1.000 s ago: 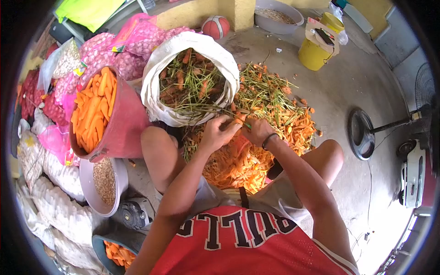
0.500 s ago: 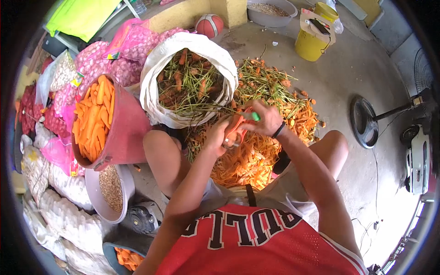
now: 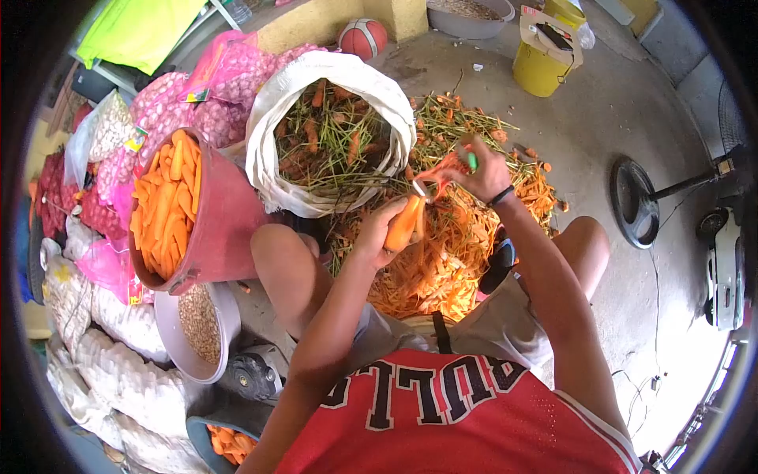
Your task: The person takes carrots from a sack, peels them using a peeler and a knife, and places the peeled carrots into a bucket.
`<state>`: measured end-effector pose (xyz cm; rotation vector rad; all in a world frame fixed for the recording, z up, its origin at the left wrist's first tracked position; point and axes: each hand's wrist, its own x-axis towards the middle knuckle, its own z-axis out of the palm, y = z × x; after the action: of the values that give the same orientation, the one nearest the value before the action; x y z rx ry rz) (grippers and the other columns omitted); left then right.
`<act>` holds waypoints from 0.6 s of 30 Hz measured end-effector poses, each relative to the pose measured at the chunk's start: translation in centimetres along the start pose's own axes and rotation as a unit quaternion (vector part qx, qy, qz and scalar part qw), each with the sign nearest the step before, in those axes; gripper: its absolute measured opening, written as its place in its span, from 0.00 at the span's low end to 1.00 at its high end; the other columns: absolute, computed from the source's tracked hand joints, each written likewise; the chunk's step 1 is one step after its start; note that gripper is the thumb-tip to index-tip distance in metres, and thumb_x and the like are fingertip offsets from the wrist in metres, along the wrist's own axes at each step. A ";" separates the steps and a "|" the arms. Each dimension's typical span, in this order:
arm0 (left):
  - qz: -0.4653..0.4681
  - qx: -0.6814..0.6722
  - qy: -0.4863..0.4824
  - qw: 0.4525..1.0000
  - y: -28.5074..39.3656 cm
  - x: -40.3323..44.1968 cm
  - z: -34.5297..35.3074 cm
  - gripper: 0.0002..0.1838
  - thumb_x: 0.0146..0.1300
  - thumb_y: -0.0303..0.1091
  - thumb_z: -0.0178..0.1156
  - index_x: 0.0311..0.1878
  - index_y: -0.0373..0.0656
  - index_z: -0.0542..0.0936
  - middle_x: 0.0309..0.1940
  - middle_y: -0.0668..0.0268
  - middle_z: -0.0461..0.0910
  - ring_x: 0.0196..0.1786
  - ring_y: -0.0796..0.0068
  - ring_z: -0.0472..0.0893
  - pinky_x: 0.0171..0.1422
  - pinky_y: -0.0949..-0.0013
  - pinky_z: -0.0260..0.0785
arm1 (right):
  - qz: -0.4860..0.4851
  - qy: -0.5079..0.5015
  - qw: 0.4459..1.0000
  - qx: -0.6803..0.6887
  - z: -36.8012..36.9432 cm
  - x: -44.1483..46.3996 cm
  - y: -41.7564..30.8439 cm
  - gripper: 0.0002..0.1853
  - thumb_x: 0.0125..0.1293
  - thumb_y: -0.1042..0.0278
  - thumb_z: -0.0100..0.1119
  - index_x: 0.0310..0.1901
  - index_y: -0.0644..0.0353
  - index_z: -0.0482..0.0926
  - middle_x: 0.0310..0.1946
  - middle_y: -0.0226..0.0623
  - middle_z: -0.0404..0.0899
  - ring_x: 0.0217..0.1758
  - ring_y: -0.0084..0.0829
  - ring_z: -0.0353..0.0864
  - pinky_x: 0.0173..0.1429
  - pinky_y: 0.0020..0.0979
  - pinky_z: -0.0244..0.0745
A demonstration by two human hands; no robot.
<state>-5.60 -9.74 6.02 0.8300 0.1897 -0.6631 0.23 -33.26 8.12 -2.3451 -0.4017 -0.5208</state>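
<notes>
A smooth orange carrot (image 3: 403, 224) is gripped in my left hand (image 3: 377, 234), its upper end pointing up and right. My right hand (image 3: 483, 175) is closed around a red peeler (image 3: 444, 171), and something green shows between its fingers. The peeler's blade end is at the top of the carrot. Below both hands lies a heap of orange peelings (image 3: 430, 272). Behind them, a white sack (image 3: 264, 170) stands open, filled with unpeeled carrots and green stems. More cut stems (image 3: 450, 118) lie on the floor right of the sack.
Left of my knee, a red bucket (image 3: 229, 229) of peeled carrots leans. A lilac basin (image 3: 229, 316), a dark tub (image 3: 201, 434) of carrots and white sacks (image 3: 118, 379) are nearby. A yellow bucket (image 3: 537, 73), a basketball (image 3: 362, 39) and a black round stand base (image 3: 634, 203) are farther off.
My right hand has moved up and right with the peeler, away from my left hand. The carrot now shows smooth and orange in my left hand. The view has shifted slightly.
</notes>
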 end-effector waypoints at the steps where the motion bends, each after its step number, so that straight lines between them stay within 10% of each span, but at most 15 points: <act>1: 0.006 -0.006 0.013 1.000 0.1 0.1 0.0 0.17 0.74 0.41 0.46 0.54 0.40 0.75 0.38 0.64 0.81 0.33 0.73 0.81 0.35 0.69 0.76 | 0.043 0.020 0.998 -0.037 -0.4 0.3 0.3 0.33 0.47 0.42 0.77 0.46 0.55 0.74 0.31 0.42 0.82 0.35 0.39 0.86 0.38 0.39 0.82; 7: 0.033 0.011 0.049 0.998 -0.2 0.4 0.2 0.16 0.73 0.41 0.47 0.53 0.40 0.76 0.38 0.64 0.81 0.32 0.75 0.81 0.34 0.72 0.75 | -0.153 -0.082 0.984 0.023 0.8 -2.0 -3.3 0.33 0.44 0.44 0.79 0.46 0.57 0.76 0.33 0.38 0.83 0.34 0.37 0.86 0.36 0.35 0.81; 13: 0.014 0.033 0.033 0.999 0.9 -0.5 1.1 0.15 0.74 0.40 0.48 0.54 0.43 0.75 0.42 0.66 0.79 0.40 0.75 0.81 0.40 0.68 0.77 | 0.073 0.012 0.997 0.003 -1.0 -0.2 0.4 0.35 0.44 0.40 0.78 0.46 0.55 0.74 0.34 0.40 0.84 0.32 0.38 0.87 0.35 0.37 0.82; 18: 0.034 0.040 0.034 0.998 -0.2 0.8 0.4 0.15 0.74 0.40 0.47 0.54 0.42 0.75 0.42 0.66 0.80 0.40 0.74 0.81 0.40 0.69 0.76 | -0.137 -0.068 0.988 0.011 0.1 -2.2 -4.1 0.32 0.48 0.42 0.76 0.46 0.55 0.75 0.32 0.41 0.82 0.33 0.39 0.85 0.36 0.37 0.81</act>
<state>-5.13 -10.51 5.87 0.9328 0.1958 -0.5828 -3.34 -30.60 9.32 -2.3240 -0.7975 -0.4822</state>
